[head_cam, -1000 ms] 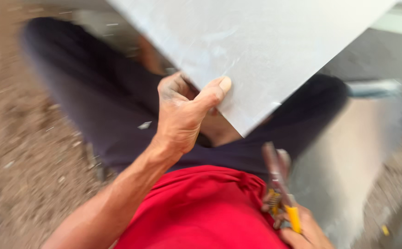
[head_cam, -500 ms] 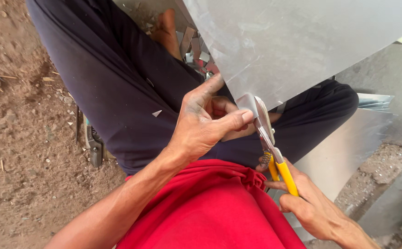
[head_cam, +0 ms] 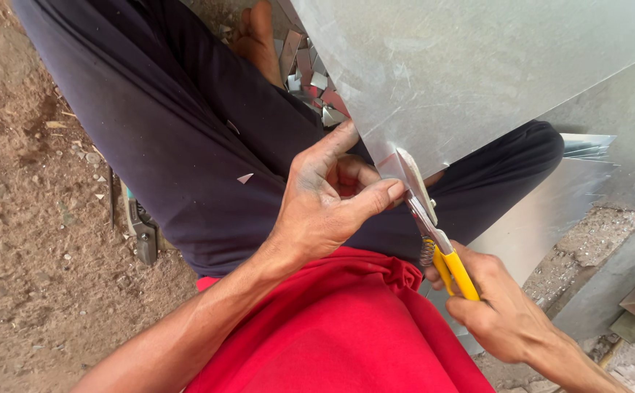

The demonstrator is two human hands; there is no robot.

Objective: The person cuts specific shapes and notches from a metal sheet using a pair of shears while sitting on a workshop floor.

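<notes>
Left hand (head_cam: 324,204) pinches metal sheet (head_cam: 463,73) corner; right hand (head_cam: 495,306) clamped on yellow-handled snips (head_cam: 434,225), blades at edge. Cutting step; steadiness needed.

Snips (head_cam: 426,218) between left hand (head_cam: 324,204) and right hand (head_cam: 495,306), under sheet (head_cam: 477,73).

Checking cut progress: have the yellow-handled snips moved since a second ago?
Yes. The snips rose from beside the red shirt to the metal sheet corner, held by the right hand.

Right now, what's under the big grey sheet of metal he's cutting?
Under the grey metal sheet lie a dark-trousered leg, small metal offcuts on the ground, and part of a bare foot. The sheet covers whatever lies further beneath it.
</notes>
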